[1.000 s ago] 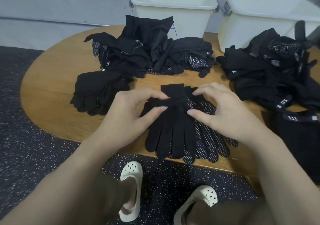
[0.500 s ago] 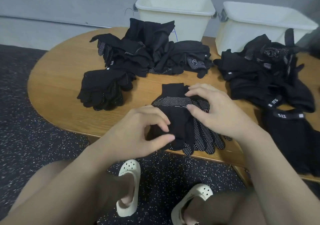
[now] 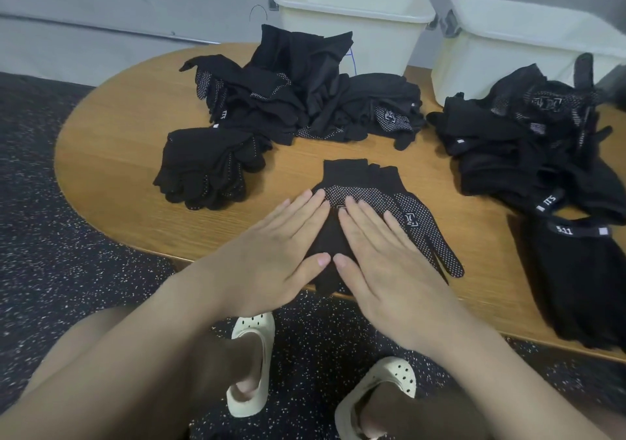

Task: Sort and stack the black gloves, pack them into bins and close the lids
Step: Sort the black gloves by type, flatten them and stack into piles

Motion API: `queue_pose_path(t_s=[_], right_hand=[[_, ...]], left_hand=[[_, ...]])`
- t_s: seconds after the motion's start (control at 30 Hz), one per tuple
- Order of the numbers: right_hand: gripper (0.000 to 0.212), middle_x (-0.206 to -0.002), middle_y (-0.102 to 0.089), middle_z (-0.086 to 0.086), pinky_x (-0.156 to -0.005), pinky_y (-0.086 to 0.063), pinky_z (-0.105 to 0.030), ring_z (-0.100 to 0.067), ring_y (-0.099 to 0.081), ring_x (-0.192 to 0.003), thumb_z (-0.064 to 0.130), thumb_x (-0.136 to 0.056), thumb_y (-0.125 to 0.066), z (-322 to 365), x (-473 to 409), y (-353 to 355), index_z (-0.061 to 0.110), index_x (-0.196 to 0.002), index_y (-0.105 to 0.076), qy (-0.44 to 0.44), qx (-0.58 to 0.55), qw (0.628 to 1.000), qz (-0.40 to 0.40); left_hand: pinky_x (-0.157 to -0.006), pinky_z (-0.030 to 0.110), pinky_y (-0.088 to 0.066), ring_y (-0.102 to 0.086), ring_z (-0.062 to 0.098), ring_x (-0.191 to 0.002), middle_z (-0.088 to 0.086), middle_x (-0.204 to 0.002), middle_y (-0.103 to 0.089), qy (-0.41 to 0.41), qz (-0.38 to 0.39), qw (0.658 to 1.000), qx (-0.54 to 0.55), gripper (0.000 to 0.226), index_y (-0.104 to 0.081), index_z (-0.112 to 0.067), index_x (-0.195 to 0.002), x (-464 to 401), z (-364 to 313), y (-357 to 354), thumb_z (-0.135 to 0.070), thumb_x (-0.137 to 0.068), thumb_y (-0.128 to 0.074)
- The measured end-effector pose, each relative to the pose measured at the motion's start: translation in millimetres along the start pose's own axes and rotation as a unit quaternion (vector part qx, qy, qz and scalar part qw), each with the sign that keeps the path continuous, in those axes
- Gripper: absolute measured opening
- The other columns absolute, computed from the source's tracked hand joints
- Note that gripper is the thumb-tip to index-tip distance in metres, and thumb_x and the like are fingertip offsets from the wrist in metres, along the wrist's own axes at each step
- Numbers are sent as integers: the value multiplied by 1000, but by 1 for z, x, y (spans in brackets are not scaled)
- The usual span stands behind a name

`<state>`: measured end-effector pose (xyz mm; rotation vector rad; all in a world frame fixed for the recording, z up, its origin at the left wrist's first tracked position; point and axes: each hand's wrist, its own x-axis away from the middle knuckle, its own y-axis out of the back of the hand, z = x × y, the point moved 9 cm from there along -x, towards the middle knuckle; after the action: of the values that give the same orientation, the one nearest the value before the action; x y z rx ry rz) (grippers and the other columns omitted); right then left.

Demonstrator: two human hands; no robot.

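Observation:
A small stack of black dotted gloves (image 3: pixel 369 182) lies at the table's near edge, cuffs pointing away from me. My left hand (image 3: pixel 271 253) and my right hand (image 3: pixel 386 256) both press flat on it, fingers straight, thumbs nearly touching. To the left sits a neat stack of gloves (image 3: pixel 206 165). A loose pile of gloves (image 3: pixel 305 90) lies at the back centre and another pile (image 3: pixel 528 134) at the right. Two open cream bins stand behind: the left bin (image 3: pixel 352 26) and the right bin (image 3: pixel 521 43). No lids are in view.
The oval wooden table (image 3: pixel 111 141) has bare wood at its left end. Folded black cloth with a "5.11" band (image 3: pixel 582 270) hangs over the near right edge. Below the table are dark speckled floor and my feet in cream clogs (image 3: pixel 250 365).
My left hand let go of the glove fingers it pinched and both hands flattened onto the stack. A glove on top now shows its dotted side.

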<state>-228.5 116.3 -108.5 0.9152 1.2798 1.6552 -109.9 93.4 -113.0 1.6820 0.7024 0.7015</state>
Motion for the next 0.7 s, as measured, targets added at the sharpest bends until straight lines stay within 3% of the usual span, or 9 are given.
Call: queue_pose_path(t_s=[0.17,0.27,0.33,0.37,0.43,0.5,0.6,0.7], right_hand=[[78,-164,35,10,-126,14,-32,1,38,-145,67,-96,10,-14,13,2,22,-157,27,-51,20,998,24],[89,-165,31,11,-127,12,-32,4,33,-147,77,-89,12,-20,13,5,24,-159,23,-55,2,998,23],[93,-170,13,10,-127,9,-31,5,19,-152,78,-90,7,-24,8,13,23,-164,4,-57,-31,998,-11],[91,-172,-2,9,-128,6,-31,4,7,-154,77,-93,1,-26,5,19,21,-165,-10,-56,-46,996,-44],[79,-164,-35,6,-129,-2,-30,-2,-21,-152,68,-100,-18,-29,-1,34,18,-157,-39,-43,-53,990,-123],[65,-146,-57,4,-127,-11,-30,-8,-44,-141,59,-100,-33,-30,-8,41,17,-144,-56,-26,-48,984,-170],[51,-127,-66,5,-125,-22,-34,-15,-58,-125,51,-98,-49,-29,-18,46,17,-133,-63,-9,-60,981,-185],[44,-117,-68,8,-123,-23,-35,-16,-60,-118,44,-94,-64,-26,-25,46,19,-130,-65,-4,-57,983,-175]], left_hand=[[-126,28,14,32,4,-150,0,-169,27,17,-9,1000,-18,85,18,-14,-161,-1,7,-3,-66,-98,-5],[-116,12,22,33,-5,-145,-8,-168,21,43,-20,999,26,96,12,-18,-163,0,13,5,-78,-95,-16],[-111,4,19,18,-9,-147,-17,-166,2,61,-48,992,101,90,-3,-21,-165,-1,16,15,-74,-96,-27],[-115,6,13,5,-6,-150,-18,-166,-10,67,-72,985,144,82,-15,-22,-164,-3,19,19,-68,-97,-28],[-127,24,-14,-26,5,-149,-12,-158,-37,66,-130,975,168,64,-40,-21,-156,-6,22,29,-57,-104,-30],[-117,36,-33,-44,10,-132,-10,-138,-52,69,-162,970,165,49,-57,-21,-142,-11,28,32,-49,-106,-40],[-109,41,-37,-49,7,-116,-15,-118,-56,70,-165,967,180,36,-66,-25,-129,-20,32,32,-44,-99,-61],[-106,43,-39,-50,2,-107,-18,-108,-57,68,-143,963,219,29,-69,-29,-120,-27,35,30,-38,-93,-72]])
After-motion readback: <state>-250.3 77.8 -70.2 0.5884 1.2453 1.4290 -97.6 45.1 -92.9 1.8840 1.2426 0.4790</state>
